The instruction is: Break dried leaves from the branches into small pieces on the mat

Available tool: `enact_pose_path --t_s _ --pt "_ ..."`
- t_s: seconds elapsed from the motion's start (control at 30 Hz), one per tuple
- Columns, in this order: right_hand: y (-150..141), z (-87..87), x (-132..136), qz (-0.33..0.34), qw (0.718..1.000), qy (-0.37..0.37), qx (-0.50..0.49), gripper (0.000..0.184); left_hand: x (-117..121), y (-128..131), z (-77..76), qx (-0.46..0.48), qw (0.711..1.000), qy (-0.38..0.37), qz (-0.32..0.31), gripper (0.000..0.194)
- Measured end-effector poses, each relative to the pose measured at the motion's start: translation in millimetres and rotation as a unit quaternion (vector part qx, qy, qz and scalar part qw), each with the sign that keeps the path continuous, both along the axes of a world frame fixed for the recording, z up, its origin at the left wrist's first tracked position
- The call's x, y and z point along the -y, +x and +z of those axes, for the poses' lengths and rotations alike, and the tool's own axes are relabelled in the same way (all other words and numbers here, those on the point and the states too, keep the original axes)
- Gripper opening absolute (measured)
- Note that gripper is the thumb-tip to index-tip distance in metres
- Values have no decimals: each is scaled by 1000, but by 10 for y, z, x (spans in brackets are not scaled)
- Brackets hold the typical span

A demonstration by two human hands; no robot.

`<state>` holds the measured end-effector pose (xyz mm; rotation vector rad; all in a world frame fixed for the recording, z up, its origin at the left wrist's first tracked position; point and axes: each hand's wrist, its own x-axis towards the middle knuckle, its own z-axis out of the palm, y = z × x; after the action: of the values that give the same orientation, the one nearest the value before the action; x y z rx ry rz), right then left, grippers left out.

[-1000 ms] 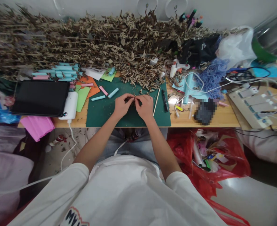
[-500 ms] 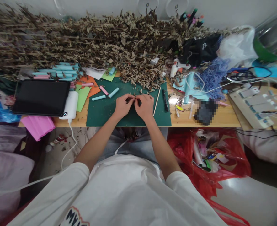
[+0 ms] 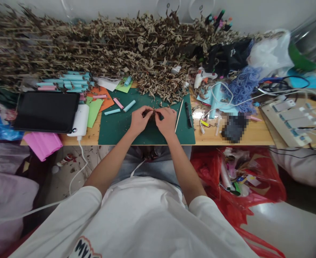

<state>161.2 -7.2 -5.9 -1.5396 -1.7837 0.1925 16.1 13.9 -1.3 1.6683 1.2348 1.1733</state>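
One brown scrap (image 3: 154, 111): pinched between the fingertips of the left hand (image 3: 139, 122) and right hand (image 3: 166, 122), above the mat (image 3: 115, 129); its long axis cannot be told.
Leaf pile (image 3: 161, 85): heaped just beyond the fingers, right hand set nearer.

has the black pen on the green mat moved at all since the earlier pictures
No. The black pen lies where it did, near the right edge of the green mat, just right of the thin wooden stick.
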Motion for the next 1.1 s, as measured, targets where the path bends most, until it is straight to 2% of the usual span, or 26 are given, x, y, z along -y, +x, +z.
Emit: enact_pose_path --t_s 0.13,0.3,0.6,0.9,1.1 --pt "4 -14 -3 20 1000 7 6 21 -6 -4 -4 7 1000 -5 1 11" --pt "16 -45 -20 36 999 10 12 20 -16 -9 -11 9 1000 -6 3 10" --pt "21 -22 -21 15 1000 12 -5 19 8 -11 53 -14 1000 9 -22 12" --pt "8 -13 -18 7 1000 6 4 19 3 0 19 -23 1000 5 -19 14" --pt "7 13 -12 4 1000 12 1 18 7 3 52 -19 1000 1 -16 12"
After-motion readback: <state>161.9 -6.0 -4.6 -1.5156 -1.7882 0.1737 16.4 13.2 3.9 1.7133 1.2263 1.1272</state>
